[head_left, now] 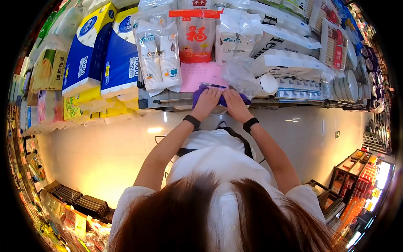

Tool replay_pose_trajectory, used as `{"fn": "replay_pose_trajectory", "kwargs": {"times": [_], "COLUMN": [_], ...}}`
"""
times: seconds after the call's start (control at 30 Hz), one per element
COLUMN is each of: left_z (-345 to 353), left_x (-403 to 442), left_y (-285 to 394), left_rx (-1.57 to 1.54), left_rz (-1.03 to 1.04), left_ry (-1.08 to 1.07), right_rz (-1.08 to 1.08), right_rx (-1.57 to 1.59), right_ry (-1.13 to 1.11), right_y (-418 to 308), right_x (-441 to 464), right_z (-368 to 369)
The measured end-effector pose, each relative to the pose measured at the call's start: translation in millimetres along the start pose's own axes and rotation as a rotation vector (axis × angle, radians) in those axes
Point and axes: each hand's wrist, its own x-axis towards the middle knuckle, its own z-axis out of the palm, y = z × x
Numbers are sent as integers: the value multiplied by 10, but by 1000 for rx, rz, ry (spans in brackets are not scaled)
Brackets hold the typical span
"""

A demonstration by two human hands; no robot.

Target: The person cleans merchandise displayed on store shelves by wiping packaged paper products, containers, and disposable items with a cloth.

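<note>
A bunched purple cloth (196, 96) lies at the front edge of the shelf, in front of a pink sheet of paper (200, 73) with writing on it. My left hand (207, 102) is closed on the cloth's left part, fingers pointing forward. Close beside it, my right hand (236, 103) grips the right part, with some purple showing past its fingers. A pen (213, 85) rests on the paper just beyond my fingertips. To the right of the paper lies a crumpled clear plastic bag (238, 73), next to a white paper cup (267, 85) on its side.
Bagged paper cups (157, 54) and a red-topped pack (196, 35) stand behind the paper. Blue and yellow tissue packs (121, 54) fill the left. White packages (289, 61) and stacked bowls (346, 86) are at the right. Tiled floor (105, 145) lies below; shelves line both sides.
</note>
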Motion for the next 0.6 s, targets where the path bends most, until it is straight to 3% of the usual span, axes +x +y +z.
{"fn": "replay_pose_trajectory", "kwargs": {"times": [0.6], "left_z": [-58], "left_x": [-213], "left_y": [-399], "left_rx": [-80], "left_rz": [101], "left_ry": [-67], "right_rz": [165], "right_rx": [-71], "right_ry": [131], "right_y": [-552], "right_x": [218], "right_z": [31]}}
